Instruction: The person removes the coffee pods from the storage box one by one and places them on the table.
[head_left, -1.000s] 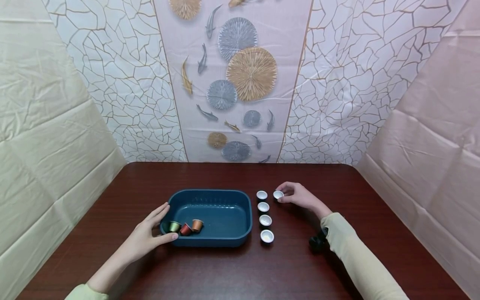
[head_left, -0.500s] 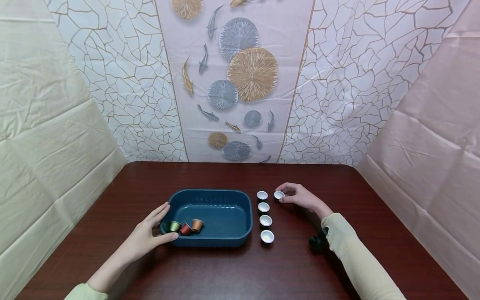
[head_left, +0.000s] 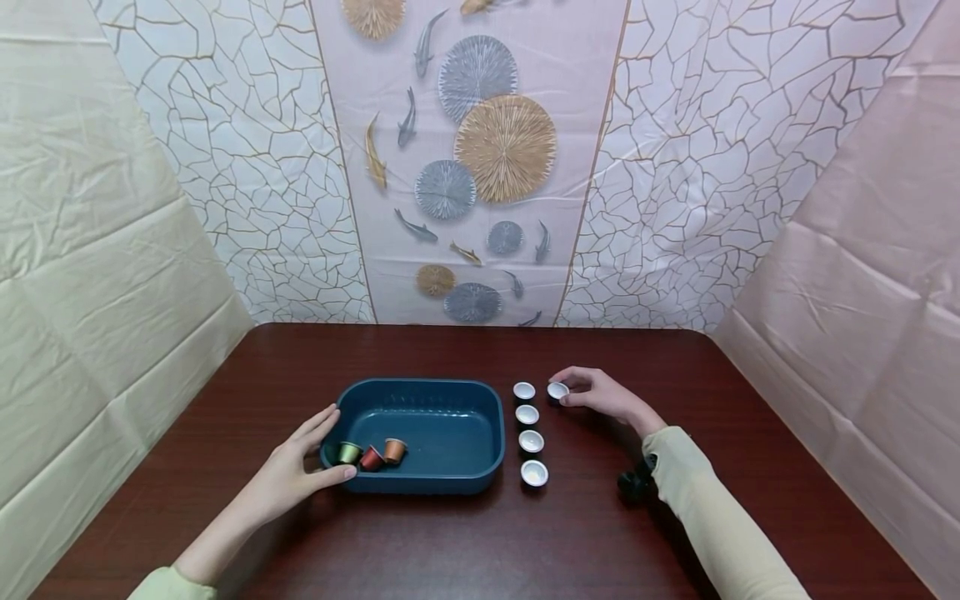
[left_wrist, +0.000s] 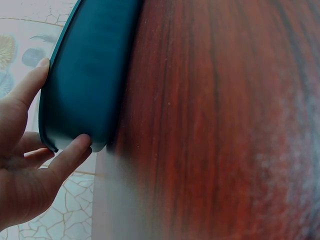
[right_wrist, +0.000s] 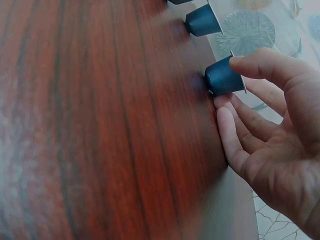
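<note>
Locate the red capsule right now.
In the head view, the red capsule lies inside the blue tray, toward its near left corner, between the green capsule at left and the orange capsule at right.

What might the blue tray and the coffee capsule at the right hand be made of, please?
The blue tray looks like glossy plastic, showing smooth curves and highlights. The coffee capsule could be aluminium or plastic, given its satin sheen.

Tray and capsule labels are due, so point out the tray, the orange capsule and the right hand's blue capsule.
Tray [head_left: 453, 442]: head view, bare floor.
Orange capsule [head_left: 393, 452]: head view, side wall.
Blue capsule [right_wrist: 224, 79]: right wrist view, side wall.
</note>
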